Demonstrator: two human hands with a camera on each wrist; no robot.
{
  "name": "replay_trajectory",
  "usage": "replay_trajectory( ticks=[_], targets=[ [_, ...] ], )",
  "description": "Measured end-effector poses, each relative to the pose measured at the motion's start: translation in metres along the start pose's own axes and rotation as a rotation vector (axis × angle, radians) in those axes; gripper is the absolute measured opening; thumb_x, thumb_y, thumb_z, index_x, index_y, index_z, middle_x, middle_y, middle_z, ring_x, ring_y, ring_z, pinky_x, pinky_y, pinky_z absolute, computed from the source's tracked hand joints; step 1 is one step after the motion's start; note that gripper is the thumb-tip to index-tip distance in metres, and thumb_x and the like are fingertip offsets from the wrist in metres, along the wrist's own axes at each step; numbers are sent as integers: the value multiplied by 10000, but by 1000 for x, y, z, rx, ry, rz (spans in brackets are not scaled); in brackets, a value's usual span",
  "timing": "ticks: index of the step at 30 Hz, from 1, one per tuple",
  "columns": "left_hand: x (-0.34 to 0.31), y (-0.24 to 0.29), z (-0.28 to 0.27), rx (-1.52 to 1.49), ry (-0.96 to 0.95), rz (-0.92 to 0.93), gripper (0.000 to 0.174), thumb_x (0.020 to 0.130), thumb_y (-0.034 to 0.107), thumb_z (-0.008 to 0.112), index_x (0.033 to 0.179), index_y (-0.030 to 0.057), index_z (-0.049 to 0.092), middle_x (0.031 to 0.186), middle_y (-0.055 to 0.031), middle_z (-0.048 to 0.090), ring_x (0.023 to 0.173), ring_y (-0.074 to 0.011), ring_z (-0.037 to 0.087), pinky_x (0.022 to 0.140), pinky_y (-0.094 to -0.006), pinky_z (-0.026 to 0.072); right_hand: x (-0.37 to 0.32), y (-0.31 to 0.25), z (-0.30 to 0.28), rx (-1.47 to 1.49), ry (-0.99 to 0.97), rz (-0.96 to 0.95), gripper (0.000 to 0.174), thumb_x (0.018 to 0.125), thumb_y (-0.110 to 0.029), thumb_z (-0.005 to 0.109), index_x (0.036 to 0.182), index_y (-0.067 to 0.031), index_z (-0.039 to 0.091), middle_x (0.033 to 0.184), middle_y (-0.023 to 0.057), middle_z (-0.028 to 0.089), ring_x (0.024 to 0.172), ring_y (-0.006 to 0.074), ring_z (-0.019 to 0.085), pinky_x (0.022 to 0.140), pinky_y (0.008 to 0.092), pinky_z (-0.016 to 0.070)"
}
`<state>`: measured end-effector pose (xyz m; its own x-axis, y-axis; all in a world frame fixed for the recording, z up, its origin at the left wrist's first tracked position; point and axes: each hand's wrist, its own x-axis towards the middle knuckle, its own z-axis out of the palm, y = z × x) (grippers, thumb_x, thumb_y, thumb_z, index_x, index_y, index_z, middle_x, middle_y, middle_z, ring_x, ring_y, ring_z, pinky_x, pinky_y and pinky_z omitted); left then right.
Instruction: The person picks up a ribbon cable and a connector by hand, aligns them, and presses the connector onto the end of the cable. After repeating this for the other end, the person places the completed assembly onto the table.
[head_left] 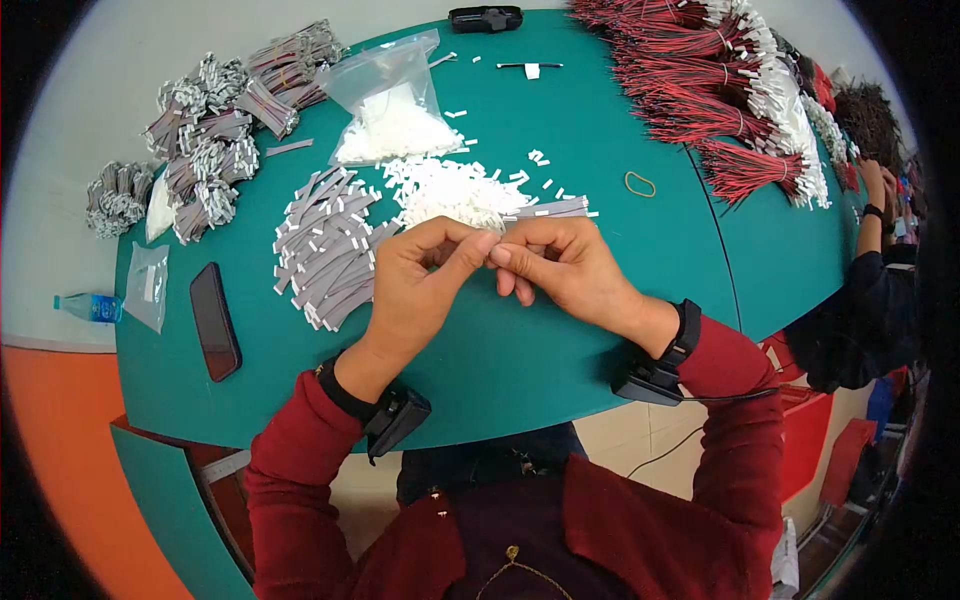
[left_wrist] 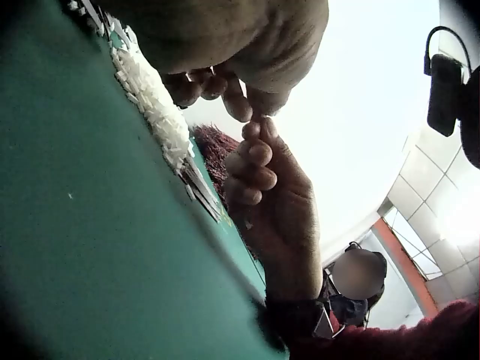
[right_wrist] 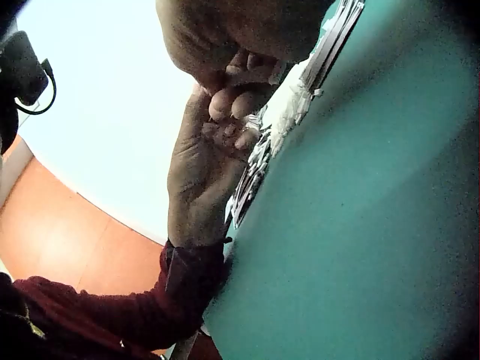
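A: Fingers?
B: Left hand and right hand: thumbs and forefingers meet at the tips; whether anything is pinched, cannot tell.
A: Nearest things?
B: White pieces heaped just beyond; grey strips fanned left, on green table.

I read white pile as matt plastic | bag just behind pile: glossy plastic | tabletop under pile: smooth, matt
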<state>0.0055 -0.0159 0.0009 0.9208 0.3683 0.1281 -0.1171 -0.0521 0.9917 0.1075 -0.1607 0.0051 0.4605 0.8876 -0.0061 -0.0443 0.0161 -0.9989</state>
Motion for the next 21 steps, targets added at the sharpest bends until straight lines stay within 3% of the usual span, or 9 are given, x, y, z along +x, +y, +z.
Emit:
replay_trajectory(
  ticks=[8, 11, 14, 17, 21],
  targets=[
    [6, 0, -7, 119, 6, -18, 148, 860, 145, 616, 840, 1, 644, 720, 26, 601, 623, -25, 471, 535, -184, 326, 2, -3, -8, -23, 15, 24, 185, 900, -157, 549, 821, -13, 634, 655, -6, 605, 541, 28, 498, 486, 175, 404],
    [12, -9, -13, 203, 42, 10, 97, 819, 118, 641, 830, 22, 641, 719, 17, 603, 624, -73, 486, 544, -219, 345, 7, -4, -18, -23, 80, -4, 179, 897, -147, 550, 831, -9, 643, 663, 1, 614, 541, 28, 502, 483, 174, 406],
    [11, -2, -14, 697, -67, 197, 98, 761, 81, 673, 846, 39, 649, 698, -5, 574, 653, -106, 486, 581, -256, 387, 9, -5, -22, -15, 107, -3, 177, 893, -143, 554, 830, -6, 645, 668, 5, 617, 538, 28, 502, 476, 175, 402],
    [9, -10, -10, 798, -130, 257, 146, 693, 67, 703, 825, 51, 642, 690, -49, 571, 679, -186, 524, 593, -298, 412, 8, -4, -21, -21, 116, -10, 177, 892, -139, 553, 820, -4, 643, 663, 3, 614, 536, 29, 501, 472, 174, 399],
    [8, -12, -9, 893, -143, 267, 136, 677, 70, 717, 778, 46, 631, 719, -68, 591, 686, -230, 539, 598, -324, 428, 7, -4, -19, -36, 114, -17, 181, 892, -135, 549, 803, -4, 637, 653, -1, 608, 533, 29, 501, 470, 174, 399]
  ],
)
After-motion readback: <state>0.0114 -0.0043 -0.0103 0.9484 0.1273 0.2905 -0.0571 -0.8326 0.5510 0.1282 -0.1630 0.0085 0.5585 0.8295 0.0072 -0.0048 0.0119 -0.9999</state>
